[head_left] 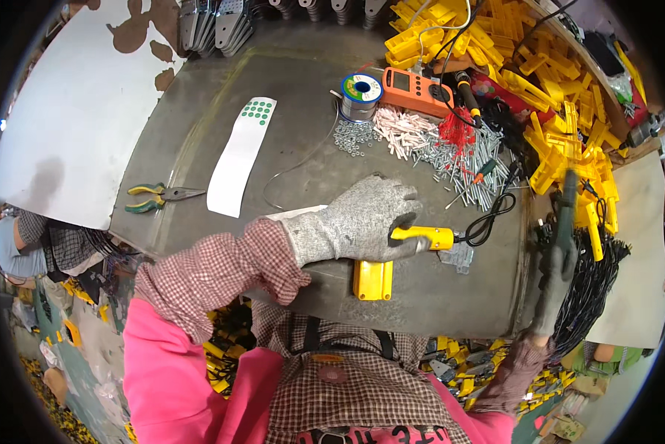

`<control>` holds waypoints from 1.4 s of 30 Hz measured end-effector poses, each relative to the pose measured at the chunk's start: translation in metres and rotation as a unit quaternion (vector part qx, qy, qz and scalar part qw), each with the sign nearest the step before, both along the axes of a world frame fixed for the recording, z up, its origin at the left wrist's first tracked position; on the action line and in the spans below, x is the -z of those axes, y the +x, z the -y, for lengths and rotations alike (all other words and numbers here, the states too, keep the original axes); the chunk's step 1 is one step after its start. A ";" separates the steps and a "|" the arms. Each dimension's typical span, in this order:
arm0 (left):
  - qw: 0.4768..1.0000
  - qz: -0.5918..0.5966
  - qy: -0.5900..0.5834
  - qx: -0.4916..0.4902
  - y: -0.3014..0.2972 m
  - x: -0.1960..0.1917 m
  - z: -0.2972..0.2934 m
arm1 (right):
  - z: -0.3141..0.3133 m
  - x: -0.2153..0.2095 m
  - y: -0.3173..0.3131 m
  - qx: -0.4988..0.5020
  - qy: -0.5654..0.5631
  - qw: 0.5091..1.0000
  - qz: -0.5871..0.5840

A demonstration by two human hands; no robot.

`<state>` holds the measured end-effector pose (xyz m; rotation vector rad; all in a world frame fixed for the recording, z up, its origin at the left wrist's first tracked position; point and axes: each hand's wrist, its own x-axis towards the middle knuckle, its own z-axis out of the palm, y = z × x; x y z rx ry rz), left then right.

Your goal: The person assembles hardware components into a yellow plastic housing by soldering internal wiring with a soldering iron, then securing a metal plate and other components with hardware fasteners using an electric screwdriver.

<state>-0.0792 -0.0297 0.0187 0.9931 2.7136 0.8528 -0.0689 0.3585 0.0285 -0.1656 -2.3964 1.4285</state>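
Note:
My left hand [362, 218], in a grey knit glove, is closed over a yellow plastic housing [429, 237] on the metal bench. A black cable [488, 226] runs out of its right end. A second yellow block part [373, 281] shows below the palm; the glove hides whether the two are joined. A small clear plastic piece [458, 255] lies beside the housing. At the right edge my right hand [558, 270], gloved too and blurred, is wrapped round a long dark-green tool [567, 207] held upright, its kind unclear. Black cables [588, 296] hang beside that hand.
Loose screws [477, 166], nuts [353, 138], pink sleeves [399, 129], a solder spool [359, 109] and an orange multimeter [417, 90] sit at the back. Yellow housings [495, 44] pile up behind. Pliers [162, 196] and a sticker sheet [236, 163] lie left.

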 end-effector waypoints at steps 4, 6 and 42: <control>0.999 -0.023 -0.026 0.018 0.007 0.014 -0.003 | 0.051 -0.043 0.001 -0.124 -0.380 0.910 -0.113; 0.999 0.014 -0.031 0.018 0.006 0.007 -0.007 | 0.073 -0.056 -0.016 -0.205 -0.483 0.841 -0.133; 0.995 -0.046 0.012 -0.088 0.078 0.025 0.051 | 0.138 -0.026 0.009 -0.359 0.199 0.912 0.026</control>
